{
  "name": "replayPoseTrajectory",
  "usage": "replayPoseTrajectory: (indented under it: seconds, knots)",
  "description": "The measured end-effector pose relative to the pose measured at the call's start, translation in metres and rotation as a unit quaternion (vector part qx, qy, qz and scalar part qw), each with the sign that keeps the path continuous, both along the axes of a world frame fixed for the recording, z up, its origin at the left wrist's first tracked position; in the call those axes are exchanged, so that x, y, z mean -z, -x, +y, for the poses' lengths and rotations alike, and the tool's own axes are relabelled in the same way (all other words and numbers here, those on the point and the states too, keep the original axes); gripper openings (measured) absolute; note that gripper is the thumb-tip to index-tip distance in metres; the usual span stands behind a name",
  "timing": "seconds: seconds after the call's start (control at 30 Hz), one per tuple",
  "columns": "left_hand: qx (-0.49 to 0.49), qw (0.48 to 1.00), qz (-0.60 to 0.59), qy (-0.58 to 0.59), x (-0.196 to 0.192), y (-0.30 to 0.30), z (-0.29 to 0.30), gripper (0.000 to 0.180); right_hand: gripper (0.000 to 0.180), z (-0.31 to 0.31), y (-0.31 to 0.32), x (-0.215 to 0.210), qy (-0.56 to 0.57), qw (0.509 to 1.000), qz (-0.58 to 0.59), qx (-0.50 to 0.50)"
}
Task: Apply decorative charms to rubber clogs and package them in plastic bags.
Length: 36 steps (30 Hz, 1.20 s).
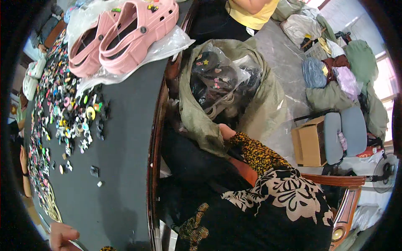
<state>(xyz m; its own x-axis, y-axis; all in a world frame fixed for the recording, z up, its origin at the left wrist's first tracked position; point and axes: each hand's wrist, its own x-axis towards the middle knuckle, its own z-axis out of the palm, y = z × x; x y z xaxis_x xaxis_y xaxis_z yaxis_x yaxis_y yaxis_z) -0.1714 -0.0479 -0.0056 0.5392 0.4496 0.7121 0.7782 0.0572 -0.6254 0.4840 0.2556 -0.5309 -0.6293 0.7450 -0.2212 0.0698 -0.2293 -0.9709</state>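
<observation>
My right hand [226,132] is closed on the near rim of an olive-green woven sack [194,111] standing beside the table. Inside the sack lie dark clogs [214,75] with small charms, wrapped in clear plastic. Over the table's near left corner is my left hand [63,237], cut off by the picture's lower edge. Its fingers look curled, and whatever they hold is hidden. A pair of pink clogs [134,39] with charms rests on a clear plastic bag [167,47] on the dark table [125,146].
Many small colourful shoe charms [63,104] cover the table's left part, near a loop of pale cord [51,205]. Pale clogs [32,79] sit at the far left. A person in yellow [255,14] is beyond the sack. Right are a cardboard box [307,144], a grey chair [354,131] and bags.
</observation>
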Motion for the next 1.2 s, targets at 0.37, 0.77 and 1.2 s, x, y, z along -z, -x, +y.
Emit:
replayPoseTrajectory:
  seconds: [0.37,0.77,1.2]
  knots:
    - [-0.021,0.708,-0.506,0.493,-0.079,-0.235,0.108,0.03,0.05,0.052,-0.038,-0.134,-0.063,0.932,-0.348,0.079]
    - [-0.078,0.689,-0.568,0.443,-0.055,-0.224,0.07,0.022,0.059,0.04,-0.089,-0.185,0.076,0.946,-0.308,-0.072]
    - [-0.1,0.711,-0.526,0.457,-0.05,-0.23,0.071,0.02,0.04,0.061,-0.055,-0.146,0.074,0.929,-0.305,0.197]
